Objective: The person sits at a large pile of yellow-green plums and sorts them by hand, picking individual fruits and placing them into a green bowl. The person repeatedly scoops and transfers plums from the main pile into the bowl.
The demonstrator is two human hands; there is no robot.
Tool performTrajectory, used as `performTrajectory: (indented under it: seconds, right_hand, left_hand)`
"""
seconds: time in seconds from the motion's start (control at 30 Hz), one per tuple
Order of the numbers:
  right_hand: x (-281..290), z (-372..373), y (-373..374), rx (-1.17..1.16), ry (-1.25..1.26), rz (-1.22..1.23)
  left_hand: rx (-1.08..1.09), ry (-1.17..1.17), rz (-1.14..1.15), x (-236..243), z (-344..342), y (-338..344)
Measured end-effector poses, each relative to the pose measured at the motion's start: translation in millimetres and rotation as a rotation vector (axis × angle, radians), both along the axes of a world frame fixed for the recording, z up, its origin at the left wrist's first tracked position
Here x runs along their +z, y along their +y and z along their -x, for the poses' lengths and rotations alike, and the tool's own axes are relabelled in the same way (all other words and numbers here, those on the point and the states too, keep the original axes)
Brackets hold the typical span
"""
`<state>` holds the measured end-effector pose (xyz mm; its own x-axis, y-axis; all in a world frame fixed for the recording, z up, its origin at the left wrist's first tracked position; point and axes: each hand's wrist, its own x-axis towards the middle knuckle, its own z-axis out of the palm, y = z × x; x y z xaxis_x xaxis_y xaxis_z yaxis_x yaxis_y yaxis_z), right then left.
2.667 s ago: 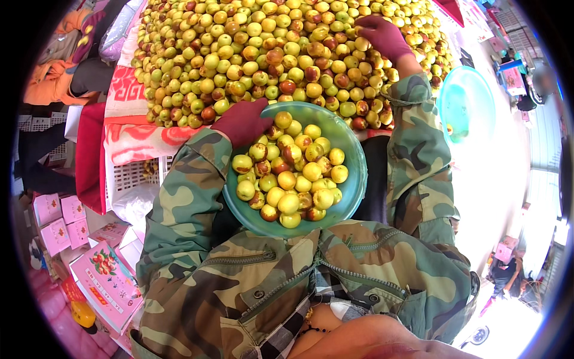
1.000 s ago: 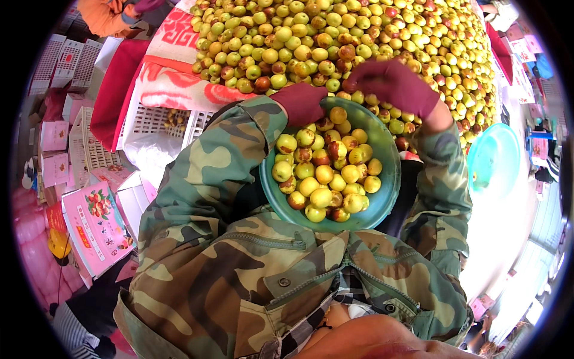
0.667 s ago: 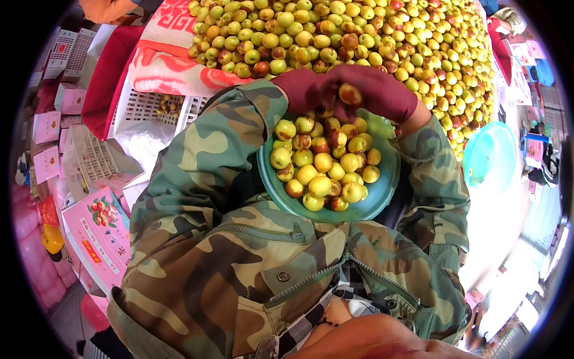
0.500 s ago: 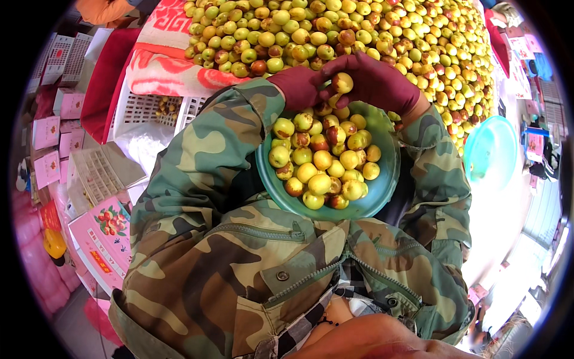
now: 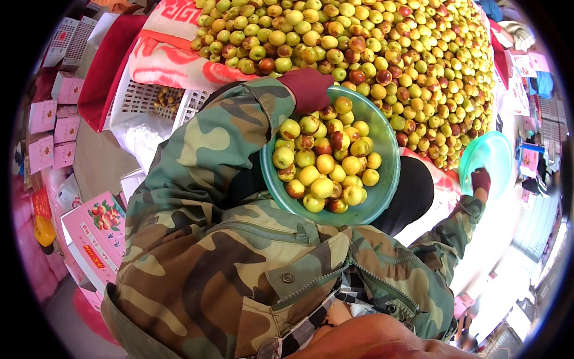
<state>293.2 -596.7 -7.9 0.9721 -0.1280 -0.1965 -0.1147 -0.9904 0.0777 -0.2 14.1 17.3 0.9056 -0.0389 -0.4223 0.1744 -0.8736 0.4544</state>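
My left hand (image 5: 305,90), in a maroon glove, has its fingers curled at the back rim of the green bowl (image 5: 385,191) on my lap. Yellow-green, brown-blotched round fruits (image 5: 321,187) lie in the bowl. Behind it a large heap of similar fruit (image 5: 371,36) covers a red-and-white patterned cloth (image 5: 167,66). My gloved right hand (image 5: 481,179) is out to the right, closed, at the near part of a turquoise basin (image 5: 497,149); what it holds, if anything, is hidden.
At the left are a white plastic crate (image 5: 137,99) with some small fruit, a red cloth-lined edge (image 5: 101,72), stacked pink cartons (image 5: 42,152) and a large printed pink box (image 5: 92,239). More cartons (image 5: 538,63) are at the far right.
My right hand, lifting a fruit above the bowl half a second ago, has swung right and down to the turquoise basin. My left hand remains near the bowl's back rim.
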Motion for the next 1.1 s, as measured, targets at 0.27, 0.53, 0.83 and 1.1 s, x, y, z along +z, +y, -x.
performTrajectory:
  seconds: [0.27, 0.53, 0.83, 1.1]
  right_hand:
    - [94.2, 46.5, 205.4, 0.564, -0.375, -0.281]
    - [40.9, 142.6, 539.0, 1.811, -0.175, -0.498]
    - [36.7, 95.1, 543.2, 1.599, -0.03, -0.509]
    - [38.2, 126.4, 528.8, 1.542, -0.167, -0.513]
  left_hand:
    - [-0.01, 0.001, -0.002, 8.2, 6.5, 0.7]
    - [-0.059, -0.028, 0.008, 1.2, 1.5, 2.5]
    - [-0.003, -0.023, -0.001, 14.2, 5.9, -1.0]
    - [-0.012, -0.039, 0.004, 4.4, 3.4, 2.1]
